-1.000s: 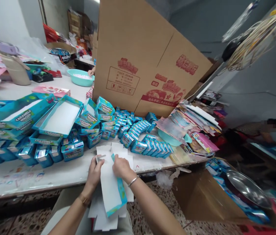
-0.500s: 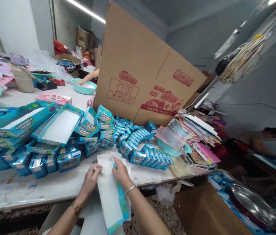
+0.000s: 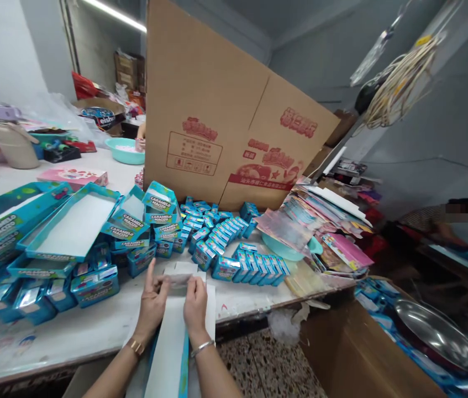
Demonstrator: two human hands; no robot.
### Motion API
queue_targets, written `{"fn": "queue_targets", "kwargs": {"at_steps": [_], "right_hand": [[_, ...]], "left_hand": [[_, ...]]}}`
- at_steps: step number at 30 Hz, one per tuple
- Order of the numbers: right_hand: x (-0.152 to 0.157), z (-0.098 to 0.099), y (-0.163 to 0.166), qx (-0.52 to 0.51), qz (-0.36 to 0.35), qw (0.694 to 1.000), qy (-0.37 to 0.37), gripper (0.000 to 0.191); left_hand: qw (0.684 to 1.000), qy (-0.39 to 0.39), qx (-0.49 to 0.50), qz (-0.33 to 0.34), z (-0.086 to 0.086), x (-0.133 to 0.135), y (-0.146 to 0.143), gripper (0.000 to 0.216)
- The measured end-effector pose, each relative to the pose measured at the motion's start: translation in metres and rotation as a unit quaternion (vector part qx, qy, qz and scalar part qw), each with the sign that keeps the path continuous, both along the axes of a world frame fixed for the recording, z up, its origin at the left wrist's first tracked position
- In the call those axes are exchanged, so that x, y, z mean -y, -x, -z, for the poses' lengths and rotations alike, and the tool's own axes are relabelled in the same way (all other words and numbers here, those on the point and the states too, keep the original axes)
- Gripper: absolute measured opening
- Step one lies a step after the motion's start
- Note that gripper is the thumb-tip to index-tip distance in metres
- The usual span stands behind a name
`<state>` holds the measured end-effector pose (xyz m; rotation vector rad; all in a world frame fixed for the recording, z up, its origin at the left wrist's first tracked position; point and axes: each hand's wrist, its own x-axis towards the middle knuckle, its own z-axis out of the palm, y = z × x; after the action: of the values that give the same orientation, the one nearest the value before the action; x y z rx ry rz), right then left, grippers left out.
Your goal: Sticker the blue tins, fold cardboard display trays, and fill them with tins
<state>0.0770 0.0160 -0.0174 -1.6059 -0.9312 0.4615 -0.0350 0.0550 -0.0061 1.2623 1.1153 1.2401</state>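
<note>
A long, partly folded cardboard display box, white inside and blue outside, lies before me over the table's front edge. My left hand pinches the left part of its far end flap, with the index finger pointing up. On the flap's right part, my right hand is closed with the thumb on top. More white card lies flat under the box. Folded blue display boxes marked Caramelo Macizo are stacked left of my hands. Several small blue boxes stand in rows beyond them.
A big brown carton stands upright at the back. Right of it, printed sheets are piled over a turquoise basin. A metal bowl rests on blue boxes at lower right. Another person's hand touches a far basin.
The display box has shifted toward me and its far end flap is now raised between both hands. My right hand has moved from its side to that flap. The view has shifted slightly right.
</note>
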Motion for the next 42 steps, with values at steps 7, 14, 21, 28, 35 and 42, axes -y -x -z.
{"fn": "queue_targets", "kwargs": {"at_steps": [7, 14, 21, 28, 35, 42], "right_hand": [[-0.003, -0.005, -0.003, 0.118, -0.089, 0.989, 0.027, 0.043], [-0.010, -0.036, -0.041, 0.337, -0.306, 0.882, 0.121, 0.028], [-0.056, -0.070, -0.029, 0.488, -0.428, 0.724, 0.233, 0.029], [-0.017, -0.064, -0.023, 0.506, -0.339, 0.736, 0.295, 0.037], [0.004, -0.083, -0.065, 0.487, -0.378, 0.741, 0.264, 0.044], [-0.027, -0.081, -0.034, 0.566, -0.415, 0.695, 0.154, 0.031]], "left_hand": [[0.992, 0.045, -0.055, 0.101, 0.000, -0.020, 0.012, 0.067], [0.987, 0.034, -0.094, 0.125, -0.001, -0.024, 0.009, 0.073], [0.973, 0.029, -0.152, 0.171, -0.015, -0.031, 0.019, 0.074], [0.845, -0.098, -0.419, 0.318, -0.030, -0.022, 0.074, 0.055], [0.691, -0.255, -0.629, 0.249, -0.017, 0.009, 0.048, 0.067], [0.735, -0.244, -0.557, 0.300, -0.024, -0.006, 0.082, 0.049]]}}
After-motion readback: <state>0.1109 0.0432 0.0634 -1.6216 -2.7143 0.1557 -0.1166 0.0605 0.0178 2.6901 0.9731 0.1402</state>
